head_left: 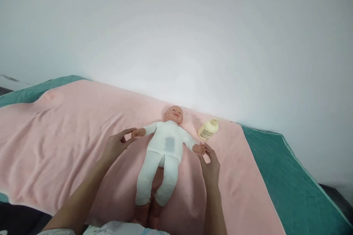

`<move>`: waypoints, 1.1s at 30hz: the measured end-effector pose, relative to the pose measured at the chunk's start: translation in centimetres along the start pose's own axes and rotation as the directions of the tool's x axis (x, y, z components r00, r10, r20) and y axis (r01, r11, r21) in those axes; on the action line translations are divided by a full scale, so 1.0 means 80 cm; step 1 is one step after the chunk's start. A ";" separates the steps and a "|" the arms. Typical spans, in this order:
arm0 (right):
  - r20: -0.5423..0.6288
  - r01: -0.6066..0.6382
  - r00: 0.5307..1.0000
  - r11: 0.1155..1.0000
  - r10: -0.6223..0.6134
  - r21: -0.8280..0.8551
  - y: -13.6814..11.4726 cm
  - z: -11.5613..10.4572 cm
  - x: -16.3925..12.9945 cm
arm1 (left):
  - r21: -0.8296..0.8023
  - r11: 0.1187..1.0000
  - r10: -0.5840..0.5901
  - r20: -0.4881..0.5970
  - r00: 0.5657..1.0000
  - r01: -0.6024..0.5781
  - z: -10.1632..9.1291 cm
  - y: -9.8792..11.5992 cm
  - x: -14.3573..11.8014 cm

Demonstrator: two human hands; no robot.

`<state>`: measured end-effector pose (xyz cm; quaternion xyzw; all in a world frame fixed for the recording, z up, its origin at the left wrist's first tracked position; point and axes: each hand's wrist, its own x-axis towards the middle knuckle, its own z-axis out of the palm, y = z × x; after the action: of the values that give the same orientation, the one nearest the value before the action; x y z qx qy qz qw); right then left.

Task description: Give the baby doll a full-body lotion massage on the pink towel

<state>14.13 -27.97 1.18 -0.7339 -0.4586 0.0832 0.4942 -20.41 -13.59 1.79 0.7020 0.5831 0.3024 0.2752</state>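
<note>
A baby doll [165,150] in a white long-sleeved top and white trousers lies on its back, its head toward the wall and its arms spread. My left hand [117,145] has its thumb and fingers about the doll's hand on the left side. On the other side my right hand [211,163] pinches the doll's other hand between thumb and fingers. A dark grey rectangular patch shows on the front of the top. The doll's bare feet point toward me. Just beyond my right hand, a pale yellow bottle [208,130] with printed text leans at an angle.
A wrinkled pink blanket [68,136] lies under the doll and bottle. Green cloth [298,183] shows beneath it at the right and far left. A plain white wall [176,36] rises behind. Patterned fabric [124,228] is at the bottom edge, close to my body.
</note>
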 end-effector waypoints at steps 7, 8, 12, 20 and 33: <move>-0.001 -0.233 0.972 0.972 0.233 0.006 0.060 -0.027 -0.008 | 0.139 0.975 -0.180 0.037 0.983 0.173 -0.013 -0.053 0.007; 0.006 -0.257 0.967 0.966 0.257 0.030 0.065 -0.026 -0.009 | 0.132 0.976 -0.180 0.053 0.982 0.171 -0.010 -0.056 0.008; 0.000 -0.280 0.960 0.957 0.281 0.081 0.071 -0.022 -0.012 | 0.144 0.978 -0.165 0.084 0.983 0.152 -0.004 -0.059 0.012; -0.074 -0.093 0.990 0.960 0.116 0.264 0.032 -0.011 0.020 | -0.123 0.992 -0.020 -0.032 0.999 0.016 -0.015 -0.026 0.043; -0.102 0.183 0.982 0.941 -0.160 0.286 -0.022 0.114 0.165 | -0.500 0.864 0.030 -0.062 0.998 -0.057 0.086 0.066 0.191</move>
<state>15.32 -11.94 2.46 -0.6121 -0.4839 0.0789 0.6204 -9.77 0.38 2.70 0.6114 0.4756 0.4676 0.4258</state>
